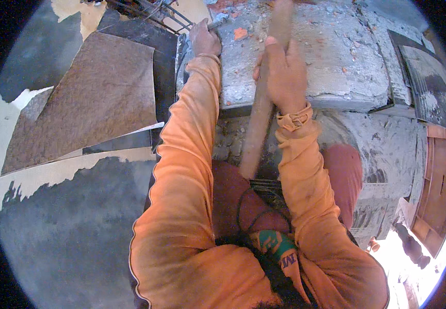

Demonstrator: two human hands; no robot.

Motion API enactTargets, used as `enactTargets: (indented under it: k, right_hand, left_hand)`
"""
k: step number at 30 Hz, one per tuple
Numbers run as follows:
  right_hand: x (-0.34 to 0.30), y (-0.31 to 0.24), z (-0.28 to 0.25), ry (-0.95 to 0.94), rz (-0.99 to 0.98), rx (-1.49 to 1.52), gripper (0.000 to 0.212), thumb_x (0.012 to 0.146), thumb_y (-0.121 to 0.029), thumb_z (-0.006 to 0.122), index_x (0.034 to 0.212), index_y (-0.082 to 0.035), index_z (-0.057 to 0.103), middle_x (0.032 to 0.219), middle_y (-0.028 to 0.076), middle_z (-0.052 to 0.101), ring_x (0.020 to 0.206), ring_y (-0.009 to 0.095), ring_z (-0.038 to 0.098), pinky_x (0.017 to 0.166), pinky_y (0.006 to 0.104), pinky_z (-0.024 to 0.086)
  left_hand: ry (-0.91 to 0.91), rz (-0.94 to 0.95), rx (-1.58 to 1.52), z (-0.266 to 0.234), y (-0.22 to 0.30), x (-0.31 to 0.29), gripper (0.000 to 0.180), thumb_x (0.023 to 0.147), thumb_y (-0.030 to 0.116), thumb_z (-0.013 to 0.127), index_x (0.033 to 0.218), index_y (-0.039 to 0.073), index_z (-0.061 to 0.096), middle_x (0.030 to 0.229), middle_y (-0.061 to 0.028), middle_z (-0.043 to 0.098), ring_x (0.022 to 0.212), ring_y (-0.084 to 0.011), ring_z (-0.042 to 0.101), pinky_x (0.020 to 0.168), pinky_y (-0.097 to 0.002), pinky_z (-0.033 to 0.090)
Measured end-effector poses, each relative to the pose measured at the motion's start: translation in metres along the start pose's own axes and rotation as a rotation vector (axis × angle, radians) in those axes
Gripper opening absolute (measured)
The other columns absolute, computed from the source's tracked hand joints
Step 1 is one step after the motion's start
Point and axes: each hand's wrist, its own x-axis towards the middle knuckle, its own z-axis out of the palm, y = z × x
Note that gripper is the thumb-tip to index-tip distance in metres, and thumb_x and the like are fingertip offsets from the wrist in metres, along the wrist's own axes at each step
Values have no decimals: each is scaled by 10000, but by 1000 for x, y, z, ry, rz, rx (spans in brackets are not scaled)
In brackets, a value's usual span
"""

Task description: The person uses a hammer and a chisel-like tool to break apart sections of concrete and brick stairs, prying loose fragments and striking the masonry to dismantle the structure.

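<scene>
Head view: orange sleeves nearest, both my forearms reaching far over knees. Right hand point(284, 77) wrapped tight round wooden pole point(264, 98), fingers closed on shaft. Left hand point(205, 40) pressed on far-left edge of concrete slab point(336, 56); cannot tell if it grips anything. Pole lies across slab's near edge, centre of scene. Long axis runs near-to-far, leaning slightly right; near end at my lap, far end out of frame. I judge: brace with left, keep right grip firm, drive along axis, avoid sideways slip on rubble.
</scene>
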Motion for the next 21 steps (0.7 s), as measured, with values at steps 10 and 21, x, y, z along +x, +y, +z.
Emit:
enactTargets:
  k: [10,21]
  right_hand:
    - [9,33,11,-148,-9,-91,295,940,-284,490,967,9,513,620,73,553,478,181,555,458,333,461]
    - [19,31,20,-183,33,-79,303,949,-289,468,888,4,518,670,105,599,503,181,572,484,324,462]
  left_hand:
    - [44,3,27,-2,-1,2,334,752,92,551,1070,7,602,1007,-195,608,1006,-376,521,920,-458,377]
    - [-16,-7,67,1,-19,20,394,718,63,549,1107,2,579,1068,-219,587,1051,-381,517,948,-459,381]
